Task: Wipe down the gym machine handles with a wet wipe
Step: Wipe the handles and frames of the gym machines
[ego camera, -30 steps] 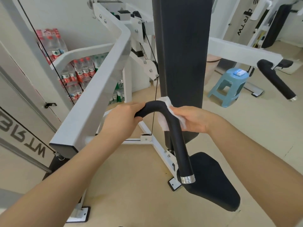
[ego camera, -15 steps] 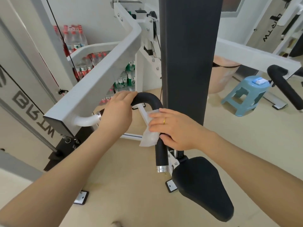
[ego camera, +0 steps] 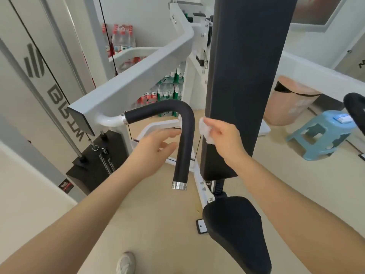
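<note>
black foam handle [ego camera: 185,135] bends down off the white machine arm [ego camera: 136,76], nothing gripping it. left hand [ego camera: 152,149] just beside it, fingers spread & loose. right hand [ego camera: 223,139] pinches a crumpled wet wipe [ego camera: 204,131] btwn handle and black back pad [ego camera: 243,76], off both.

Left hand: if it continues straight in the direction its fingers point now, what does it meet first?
Most likely the vertical part of the black handle. The left hand is open, its fingertips pointing right and nearly at the grip. Depth is unclear, so it could pass just behind.
</note>
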The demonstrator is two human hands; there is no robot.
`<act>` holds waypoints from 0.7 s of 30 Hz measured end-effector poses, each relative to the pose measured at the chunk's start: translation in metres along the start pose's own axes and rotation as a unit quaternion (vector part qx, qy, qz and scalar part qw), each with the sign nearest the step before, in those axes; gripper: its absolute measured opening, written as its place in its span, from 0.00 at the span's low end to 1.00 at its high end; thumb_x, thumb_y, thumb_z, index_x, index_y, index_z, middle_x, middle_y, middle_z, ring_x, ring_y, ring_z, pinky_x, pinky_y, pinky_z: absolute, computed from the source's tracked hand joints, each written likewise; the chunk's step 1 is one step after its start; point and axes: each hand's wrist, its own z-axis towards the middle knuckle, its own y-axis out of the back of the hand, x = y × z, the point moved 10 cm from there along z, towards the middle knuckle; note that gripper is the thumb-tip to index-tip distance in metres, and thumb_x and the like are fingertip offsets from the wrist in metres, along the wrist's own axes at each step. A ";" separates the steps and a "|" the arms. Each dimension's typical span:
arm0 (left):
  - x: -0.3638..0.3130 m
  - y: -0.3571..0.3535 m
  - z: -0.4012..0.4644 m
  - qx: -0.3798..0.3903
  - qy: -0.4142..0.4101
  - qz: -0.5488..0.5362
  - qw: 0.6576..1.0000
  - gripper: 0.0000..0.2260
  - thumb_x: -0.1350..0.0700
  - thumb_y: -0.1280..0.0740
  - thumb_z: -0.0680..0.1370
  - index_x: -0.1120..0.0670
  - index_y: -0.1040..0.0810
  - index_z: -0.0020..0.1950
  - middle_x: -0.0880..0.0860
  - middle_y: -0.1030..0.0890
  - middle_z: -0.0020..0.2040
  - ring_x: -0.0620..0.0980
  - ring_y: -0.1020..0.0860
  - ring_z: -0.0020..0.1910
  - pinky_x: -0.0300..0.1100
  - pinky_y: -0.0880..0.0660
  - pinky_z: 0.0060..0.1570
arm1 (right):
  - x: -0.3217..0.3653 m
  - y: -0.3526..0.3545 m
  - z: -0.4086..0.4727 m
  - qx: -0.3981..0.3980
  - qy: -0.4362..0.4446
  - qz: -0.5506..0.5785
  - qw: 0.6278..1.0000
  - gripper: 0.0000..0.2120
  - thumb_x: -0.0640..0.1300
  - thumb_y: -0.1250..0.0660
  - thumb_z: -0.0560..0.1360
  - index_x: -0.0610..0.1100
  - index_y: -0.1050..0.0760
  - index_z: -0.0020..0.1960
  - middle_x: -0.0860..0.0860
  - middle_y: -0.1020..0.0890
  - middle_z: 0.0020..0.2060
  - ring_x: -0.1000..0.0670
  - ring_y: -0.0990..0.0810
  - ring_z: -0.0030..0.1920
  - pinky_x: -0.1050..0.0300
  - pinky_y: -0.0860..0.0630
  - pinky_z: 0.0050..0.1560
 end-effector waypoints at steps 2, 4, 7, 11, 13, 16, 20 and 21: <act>0.000 -0.014 -0.009 0.022 0.011 -0.017 1.000 0.15 0.54 0.37 0.78 0.46 0.27 0.65 0.44 0.26 0.61 0.43 0.22 0.50 0.28 0.30 0.46 | -0.012 -0.040 -0.003 0.128 -0.113 0.191 0.967 0.16 0.34 0.42 0.79 0.42 0.27 0.64 0.46 0.22 0.60 0.49 0.26 0.62 0.53 0.34 0.67; -0.001 -0.021 -0.013 0.030 0.003 0.003 1.000 0.17 0.56 0.34 0.77 0.48 0.27 0.65 0.45 0.27 0.63 0.43 0.21 0.49 0.26 0.30 0.47 | -0.016 -0.067 -0.023 0.197 -0.172 0.282 0.923 0.17 0.30 0.46 0.78 0.35 0.29 0.64 0.42 0.21 0.54 0.46 0.22 0.57 0.49 0.28 0.63; -0.002 -0.023 -0.015 0.046 -0.003 0.035 0.998 0.21 0.57 0.32 0.75 0.49 0.29 0.68 0.46 0.29 0.66 0.43 0.23 0.50 0.33 0.28 0.53 | -0.030 -0.090 -0.065 0.317 -0.212 0.265 0.886 0.18 0.28 0.48 0.77 0.37 0.28 0.62 0.41 0.21 0.55 0.45 0.21 0.56 0.49 0.26 0.61; -0.002 -0.027 -0.018 0.075 -0.008 0.061 0.995 0.26 0.59 0.31 0.75 0.48 0.33 0.71 0.45 0.33 0.69 0.43 0.24 0.52 0.35 0.28 0.56 | -0.027 -0.082 -0.053 0.297 -0.212 0.350 0.863 0.17 0.30 0.48 0.78 0.39 0.28 0.62 0.43 0.19 0.52 0.46 0.20 0.53 0.49 0.27 0.60; -0.002 -0.028 -0.019 0.080 -0.009 0.062 0.995 0.27 0.59 0.31 0.74 0.48 0.34 0.71 0.44 0.34 0.70 0.43 0.24 0.52 0.36 0.27 0.56 | -0.023 -0.077 -0.044 0.253 -0.218 0.419 0.845 0.16 0.32 0.48 0.79 0.40 0.28 0.63 0.44 0.19 0.50 0.47 0.20 0.51 0.49 0.27 0.60; 0.001 -0.028 -0.020 0.083 -0.010 0.050 0.995 0.27 0.60 0.30 0.74 0.48 0.34 0.72 0.44 0.35 0.71 0.43 0.23 0.50 0.30 0.27 0.52 | -0.025 -0.086 -0.062 0.306 -0.233 0.367 0.847 0.15 0.34 0.47 0.80 0.38 0.29 0.63 0.44 0.19 0.50 0.47 0.20 0.51 0.51 0.26 0.58; 0.001 -0.029 -0.022 0.084 -0.014 0.040 0.996 0.27 0.60 0.31 0.74 0.49 0.34 0.72 0.44 0.35 0.72 0.42 0.23 0.48 0.27 0.27 0.47 | -0.038 -0.076 -0.050 0.263 -0.257 0.330 0.870 0.14 0.34 0.41 0.78 0.37 0.28 0.63 0.42 0.21 0.55 0.45 0.22 0.56 0.48 0.28 0.63; 0.001 -0.029 -0.023 0.086 -0.012 0.039 0.996 0.27 0.60 0.31 0.75 0.48 0.35 0.72 0.44 0.36 0.72 0.42 0.23 0.48 0.29 0.27 0.48 | -0.038 -0.066 -0.041 0.213 -0.251 0.310 0.892 0.13 0.36 0.38 0.76 0.39 0.25 0.60 0.43 0.21 0.56 0.45 0.22 0.57 0.48 0.28 0.62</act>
